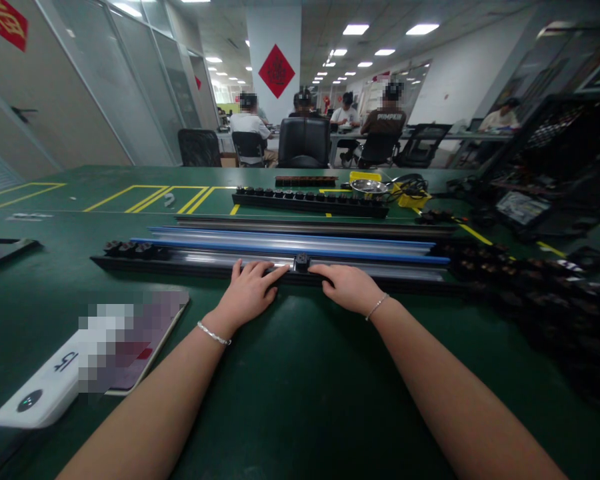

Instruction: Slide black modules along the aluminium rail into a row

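Note:
A long black rail [200, 265] with a shiny inner channel lies across the green table. One small black socket-like block [302, 262] sits in the channel near its middle. My left hand [247, 290] rests over the rail's near edge, fingers spread, its index fingertip close to the block's left side. From the other side, the outstretched index finger of my right hand [347, 285] reaches the block's right side; its other fingers are partly hidden below. Several similar black blocks [130, 249] sit at the rail's left end. Whether the fingertips press on the middle block I cannot tell.
Behind the rail lie blue-edged strips [280, 239] and a longer black strip filled with blocks [310, 202]. Many loose black blocks [540, 300] are heaped at right. A phone [165, 327] and a white device [40, 400] lie at left. A metal dish [370, 187] stands farther back.

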A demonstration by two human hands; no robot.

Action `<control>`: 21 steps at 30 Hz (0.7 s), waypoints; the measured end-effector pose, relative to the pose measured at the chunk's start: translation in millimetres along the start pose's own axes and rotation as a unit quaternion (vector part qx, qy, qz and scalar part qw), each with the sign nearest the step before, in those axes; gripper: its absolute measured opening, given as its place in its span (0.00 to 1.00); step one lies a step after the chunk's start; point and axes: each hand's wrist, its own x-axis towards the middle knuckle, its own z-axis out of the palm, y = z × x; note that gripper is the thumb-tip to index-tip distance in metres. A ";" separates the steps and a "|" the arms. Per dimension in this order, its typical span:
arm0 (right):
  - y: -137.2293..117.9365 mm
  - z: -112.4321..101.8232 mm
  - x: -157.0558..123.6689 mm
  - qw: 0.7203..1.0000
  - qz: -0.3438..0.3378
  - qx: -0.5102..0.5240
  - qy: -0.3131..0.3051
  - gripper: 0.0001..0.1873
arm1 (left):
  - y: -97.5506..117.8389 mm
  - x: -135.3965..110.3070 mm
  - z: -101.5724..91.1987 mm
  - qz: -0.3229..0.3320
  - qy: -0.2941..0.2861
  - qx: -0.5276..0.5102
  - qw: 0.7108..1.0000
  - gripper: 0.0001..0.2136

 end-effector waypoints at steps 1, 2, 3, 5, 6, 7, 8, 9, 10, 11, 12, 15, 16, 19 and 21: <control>0.4 0.2 0.1 1.000 0.000 0.003 0.001 0.26 | -0.6 -0.6 -1.1 0.012 -0.007 0.000 1.000 0.25; 0.6 0.3 0.2 1.000 -0.001 0.005 0.002 0.26 | -1.1 -1.2 -2.1 0.023 -0.014 0.002 1.000 0.25; 0.9 0.3 0.3 1.000 -0.001 0.007 0.002 0.26 | -1.5 -1.5 -3.1 0.030 -0.019 0.004 0.999 0.26; 1.2 0.4 0.6 1.000 -0.003 0.009 0.003 0.26 | -1.9 -1.6 -4.4 0.036 -0.027 0.012 0.999 0.26; 1.3 0.6 0.6 1.000 -0.004 0.010 0.004 0.25 | -2.1 -1.5 -4.9 0.037 -0.030 0.015 0.999 0.27; 1.5 0.7 0.6 1.000 -0.006 0.011 0.006 0.25 | -2.1 -1.3 -5.3 0.036 -0.031 0.018 0.999 0.27; 1.8 1.0 0.6 1.000 -0.007 0.012 0.008 0.25 | -2.1 -1.1 -5.7 0.036 -0.031 0.020 0.999 0.26; 2.0 1.3 0.5 1.000 -0.009 0.013 0.010 0.25 | -2.0 -0.9 -5.9 0.035 -0.031 0.022 0.999 0.26; 2.4 1.7 0.4 1.000 -0.012 0.013 0.012 0.25 | -1.8 -0.7 -6.3 0.036 -0.028 0.022 0.999 0.26; 2.7 2.2 0.3 1.000 -0.014 0.014 0.014 0.25 | -1.4 -0.5 -6.6 0.039 -0.024 0.021 0.999 0.26; 3.0 2.6 0.2 1.000 -0.017 0.014 0.016 0.25 | -0.7 -0.4 -7.1 0.048 -0.018 0.019 0.999 0.25; 3.7 3.7 0.2 0.999 -0.020 0.016 0.020 0.25 | 3.0 0.2 -8.9 0.088 0.012 0.014 0.996 0.23; 3.9 4.0 0.2 0.999 -0.020 0.015 0.020 0.25 | 4.7 0.5 -9.5 0.100 0.022 0.014 0.995 0.22; 4.0 4.2 0.2 1.000 -0.018 0.013 0.020 0.25 | 10.1 1.0 -10.4 0.116 0.034 0.017 0.993 0.21; 4.0 4.0 0.0 1.000 -0.019 0.013 0.020 0.25 | 12.7 1.2 -10.4 0.120 0.033 0.020 0.992 0.21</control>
